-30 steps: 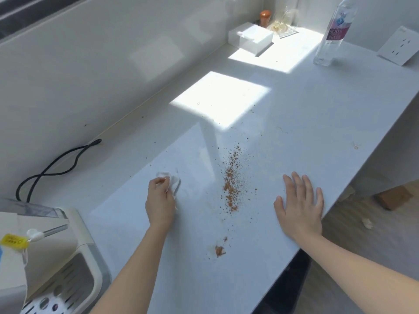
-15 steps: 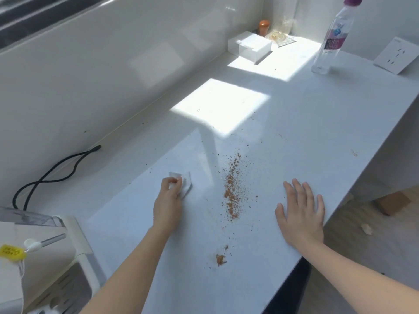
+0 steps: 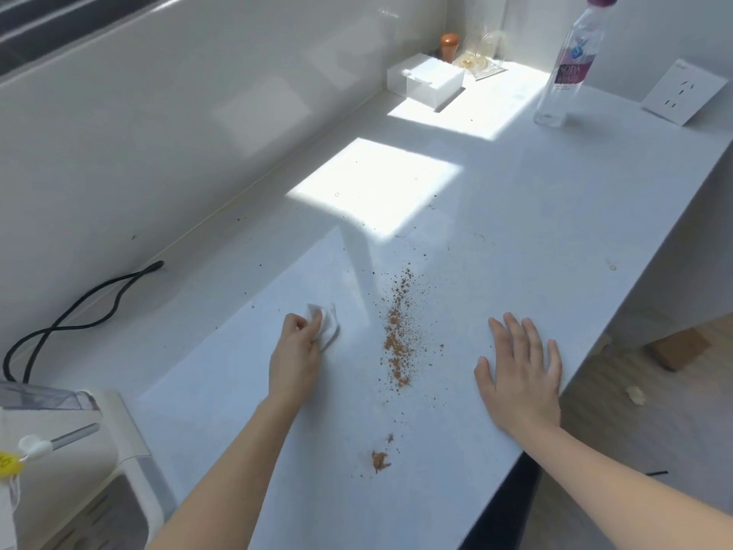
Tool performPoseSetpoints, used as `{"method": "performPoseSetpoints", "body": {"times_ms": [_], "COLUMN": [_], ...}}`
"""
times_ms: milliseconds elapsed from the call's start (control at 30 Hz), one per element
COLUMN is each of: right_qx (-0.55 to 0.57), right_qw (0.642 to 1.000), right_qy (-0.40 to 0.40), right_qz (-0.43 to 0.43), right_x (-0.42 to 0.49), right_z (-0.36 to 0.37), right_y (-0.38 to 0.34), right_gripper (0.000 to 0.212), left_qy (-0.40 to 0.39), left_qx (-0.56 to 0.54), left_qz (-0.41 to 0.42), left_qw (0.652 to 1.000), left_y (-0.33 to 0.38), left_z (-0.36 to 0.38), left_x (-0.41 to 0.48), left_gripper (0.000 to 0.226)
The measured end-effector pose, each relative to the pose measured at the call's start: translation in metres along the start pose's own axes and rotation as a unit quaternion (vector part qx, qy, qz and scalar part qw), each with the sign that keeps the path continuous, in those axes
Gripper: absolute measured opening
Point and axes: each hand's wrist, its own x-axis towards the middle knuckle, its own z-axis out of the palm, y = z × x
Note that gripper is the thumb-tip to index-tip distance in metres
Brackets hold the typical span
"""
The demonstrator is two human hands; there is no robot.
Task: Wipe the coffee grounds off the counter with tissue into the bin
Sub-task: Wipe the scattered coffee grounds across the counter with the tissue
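The left hand (image 3: 295,353) has slid the crumpled white paper tissue (image 3: 327,329) a little way to the right over the smooth white counter (image 3: 515,216) since a second ago. Its fingers (image 3: 301,323) are curled tight round the tissue and press it down. The long line of loose brown coffee grounds (image 3: 396,343) now lies near the tissue, just past those fingertips on the right side, but nothing touches it yet. A small brown clump (image 3: 380,460) sits apart, back behind the fingers and nearer the person's arm.

The right hand (image 3: 519,375) has not moved. It lies flat on the counter with its fingers (image 3: 515,335) straight and spread, holding nothing. The grounds lie between the two hands.

This looks like the start of the first real wipe (no grounds have been pushed so far). The whole mess is still on the counter, so most of the job is left. The bin cannot be seen for sure, so where the grounds must go is not clear.

Far beyond the right fingertips stands a tall clear plastic bottle (image 3: 567,69) with a purple cap. Its pink label reads "SODA"; the smaller words are too blurry. A small yellow tag (image 3: 6,462) far left of the left hand has marks too small to read
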Motion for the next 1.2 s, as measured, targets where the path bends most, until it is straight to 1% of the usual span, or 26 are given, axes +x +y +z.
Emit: {"method": "performPoseSetpoints", "body": {"times_ms": [33,67,100,133,200,233,300,333,400,500,567,633,667,700,767,800,833,867,933,1000,1100,1200], "right_qx": [-0.005,-0.011,-0.016,-0.018,-0.014,-0.012,-0.014,-0.016,-0.019,-0.017,-0.023,-0.019,-0.018,-0.018,-0.017,-0.016,-0.015,-0.018,-0.021,-0.023,-0.027,-0.034], "right_qw": [1.0,1.0,1.0,1.0,1.0,1.0,1.0,1.0,1.0,1.0,0.999,1.0,1.0,1.0,1.0,1.0,1.0,1.0,1.0,1.0,0.999,0.999], "right_qy": [-0.003,-0.006,-0.007,-0.008,-0.011,-0.011,-0.012,-0.014,-0.015,-0.02,-0.023,-0.02,-0.021,-0.024,-0.026,-0.027,-0.027,-0.025,-0.02,-0.019,-0.023,-0.025], "right_qz": [0.0,-0.002,-0.003,-0.003,-0.002,-0.002,-0.002,-0.002,-0.004,-0.003,-0.003,0.0,-0.001,-0.002,-0.002,0.0,0.002,0.002,-0.005,-0.006,-0.008,-0.011], "right_x": [0.0,0.001,0.001,0.001,0.0,-0.001,0.0,0.0,-0.001,0.0,0.0,0.0,0.0,0.0,0.0,0.0,0.001,0.001,0.001,0.001,0.001,0.004], "right_z": [0.0,0.0,0.0,0.0,0.0,-0.001,-0.003,-0.004,-0.005,-0.006,-0.006,-0.008,-0.008,-0.008,-0.008,-0.008,-0.008,-0.008,-0.008,-0.008,-0.007,-0.005], "right_y": [0.0,0.0,0.001,0.002,0.003,0.002,0.002,0.002,0.002,0.0,-0.001,-0.001,0.0,0.0,0.0,0.0,0.0,0.0,0.001,0.001,0.001,0.003], "right_gripper": [0.067,0.067,0.068,0.068,0.068,0.068,0.068,0.068,0.068,0.068,0.068,0.067,0.066,0.066,0.065,0.065,0.065,0.064,0.064,0.064,0.063,0.063], "left_qy": [0.012,0.017,0.015,0.008,-0.014,-0.026,-0.066,-0.076,-0.08,-0.043,-0.015,-0.011,-0.02,-0.027,-0.057,-0.078,-0.085,-0.074,-0.03,-0.015,-0.021,-0.037], "left_qx": [-0.008,-0.012,-0.015,-0.022,-0.035,-0.038,-0.037,-0.027,0.0,-0.007,-0.006,-0.014,-0.017,-0.01,0.0,0.003,0.008,0.009,-0.005,-0.015,-0.03,-0.047], "left_qz": [-0.029,-0.04,-0.03,-0.01,0.058,0.094,0.133,0.146,0.16,0.119,0.073,0.051,0.06,0.087,0.148,0.164,0.174,0.163,0.092,0.059,0.06,0.083], "left_qw": [0.999,0.999,0.999,1.0,0.998,0.994,0.988,0.986,0.984,0.992,0.997,0.999,0.998,0.996,0.987,0.983,0.981,0.984,0.995,0.998,0.998,0.995], "left_y": [0.001,0.003,0.007,0.01,0.015,0.014,0.013,0.011,0.009,0.011,0.014,0.016,0.015,0.012,0.001,-0.006,-0.013,-0.015,-0.011,-0.003,0.009,0.033], "left_z": [-0.001,-0.001,0.002,0.005,0.013,0.017,0.019,0.019,0.016,0.011,0.008,0.008,0.008,0.009,0.009,0.007,0.005,0.004,0.002,0.003,0.009,0.02], "left_x": [0.014,0.023,0.025,0.019,-0.012,-0.033,-0.066,-0.069,-0.057,-0.012,0.024,0.036,0.027,0.013,-0.028,-0.037,-0.034,-0.018,0.025,0.069,0.117,0.149], "left_gripper": [0.038,0.038,0.036,0.033,0.027,0.03,0.045,0.051,0.052,0.038,0.033,0.031,0.03,0.031,0.045,0.051,0.053,0.049,0.038,0.037,0.03,0.027]}}
